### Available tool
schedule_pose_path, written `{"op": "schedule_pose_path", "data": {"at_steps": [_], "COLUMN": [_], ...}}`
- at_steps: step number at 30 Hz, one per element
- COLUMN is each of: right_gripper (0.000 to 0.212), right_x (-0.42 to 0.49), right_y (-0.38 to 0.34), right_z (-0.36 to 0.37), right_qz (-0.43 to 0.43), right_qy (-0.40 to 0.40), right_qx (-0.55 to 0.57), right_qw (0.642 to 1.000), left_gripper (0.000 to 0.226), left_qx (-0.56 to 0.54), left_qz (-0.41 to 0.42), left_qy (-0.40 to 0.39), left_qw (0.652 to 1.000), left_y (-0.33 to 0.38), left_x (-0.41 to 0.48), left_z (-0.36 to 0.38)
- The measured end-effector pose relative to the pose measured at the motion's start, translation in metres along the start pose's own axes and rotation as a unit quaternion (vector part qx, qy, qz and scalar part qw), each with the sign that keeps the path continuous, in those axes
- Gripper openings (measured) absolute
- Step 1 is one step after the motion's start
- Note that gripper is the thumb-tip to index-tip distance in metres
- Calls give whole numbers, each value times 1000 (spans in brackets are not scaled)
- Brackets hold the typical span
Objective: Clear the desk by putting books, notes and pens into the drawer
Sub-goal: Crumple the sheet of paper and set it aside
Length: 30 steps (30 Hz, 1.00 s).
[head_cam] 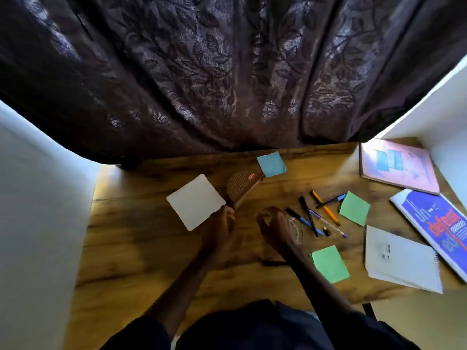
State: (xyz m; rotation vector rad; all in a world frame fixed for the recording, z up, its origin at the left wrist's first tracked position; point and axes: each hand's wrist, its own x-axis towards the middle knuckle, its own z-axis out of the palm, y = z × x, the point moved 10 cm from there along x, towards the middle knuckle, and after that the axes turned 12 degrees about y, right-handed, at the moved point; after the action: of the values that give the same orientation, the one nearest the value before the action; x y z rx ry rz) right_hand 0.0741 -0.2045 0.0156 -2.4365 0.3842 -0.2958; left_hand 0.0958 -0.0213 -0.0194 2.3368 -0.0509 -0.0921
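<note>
My left hand (220,229) reaches forward, its fingertips at the near corner of a white square note pad (195,201) and beside a brown box (242,186). My right hand (276,224) hovers over the wooden desk (151,261) with loosely curled fingers and holds nothing. Just right of it lie several pens (317,216) in a loose heap. A blue sticky note (271,164) lies at the back. One green note (354,208) is right of the pens, another green note (329,263) is near my right forearm. A black pen (274,263) lies under that forearm.
A pink book (399,165), a blue book with red lettering (439,223) and a white spiral notebook (401,258) lie at the right. A dark patterned curtain (227,72) hangs behind the desk. White walls close both sides.
</note>
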Motion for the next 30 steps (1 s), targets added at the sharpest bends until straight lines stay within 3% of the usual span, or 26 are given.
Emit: {"op": "schedule_pose_path", "data": {"at_steps": [5,10,12,16,20,26,30], "right_gripper": [24,55,62,65,66,63,74], "right_x": [48,101,113,115,108,87,62], "right_y": [0,10,18,31,38,47,40], "right_z": [-2,16,25,43,43,27,7], "right_qz": [32,65,98,116,121,162,108], "right_qy": [19,2,-23,-69,-45,-47,-14], "right_qx": [27,28,14,7,33,60,29], "right_qw": [999,997,995,991,991,984,994], "left_gripper": [26,57,57,51,44,27,22], "left_qx": [7,40,59,35,-5,-65,-31], "left_qz": [-20,-118,-111,-112,-129,-36,36], "left_qy": [121,15,-20,-19,-5,15,39], "left_qw": [992,992,992,993,992,997,998], "left_y": [11,1,2,-7,-15,10,24], "left_x": [50,94,104,112,111,98,81], "left_z": [-24,5,14,20,20,7,-5]}}
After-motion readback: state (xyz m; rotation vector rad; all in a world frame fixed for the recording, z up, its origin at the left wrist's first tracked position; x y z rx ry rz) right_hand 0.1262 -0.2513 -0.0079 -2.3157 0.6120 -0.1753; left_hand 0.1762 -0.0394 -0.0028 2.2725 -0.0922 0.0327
